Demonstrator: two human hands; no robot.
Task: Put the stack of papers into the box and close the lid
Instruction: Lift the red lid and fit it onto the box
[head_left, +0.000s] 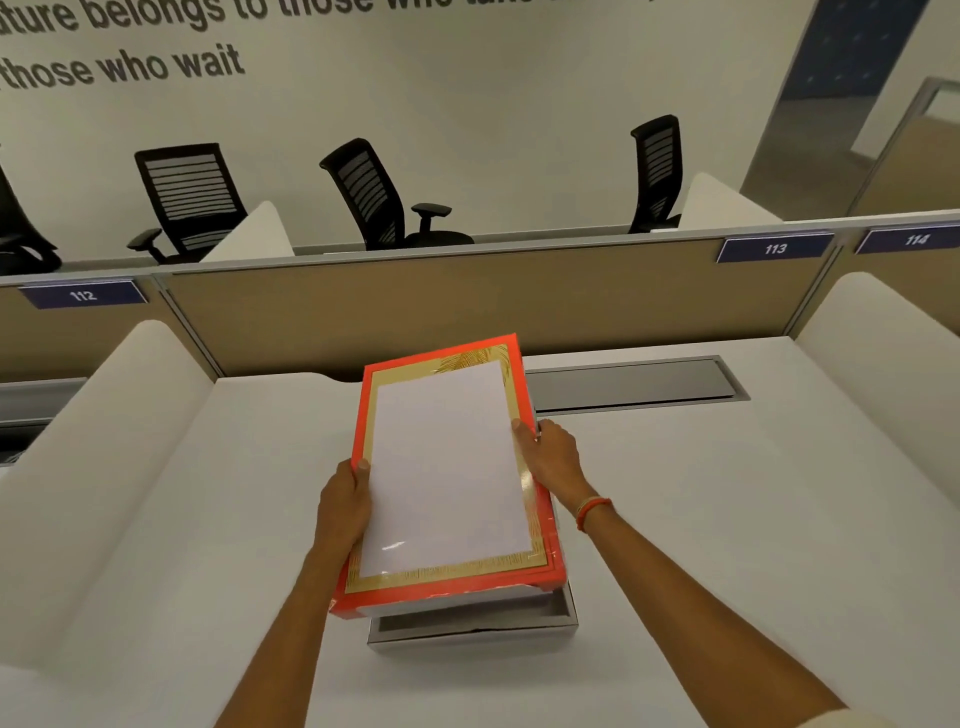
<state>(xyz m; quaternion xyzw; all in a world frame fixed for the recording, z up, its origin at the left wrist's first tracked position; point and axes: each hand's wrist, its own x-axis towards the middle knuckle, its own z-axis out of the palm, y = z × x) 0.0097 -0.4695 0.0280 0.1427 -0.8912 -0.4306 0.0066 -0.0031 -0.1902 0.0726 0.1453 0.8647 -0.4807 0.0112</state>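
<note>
Above the grey box (475, 621) on the white desk (727, 519), I log the orange lid (447, 587) pinched between left hand (345, 506) and right hand (550, 457), thumbs on top, fingers beneath its long edges.

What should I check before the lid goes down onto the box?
1. Both hands on the lid: ok. The left hand holds its left edge and the right hand its right edge.
2. Lid seated: not ok. It sits above the box, whose near rim still shows.
3. Lid square with the box: not ok. It looks shifted left and tilted.
4. Papers inside: cannot tell. The lid hides the interior.
5. White sheet on the lid: cannot tell whether it is loose paper or part of the lid.
6. Desk around the box free of clutter: ok.
</note>
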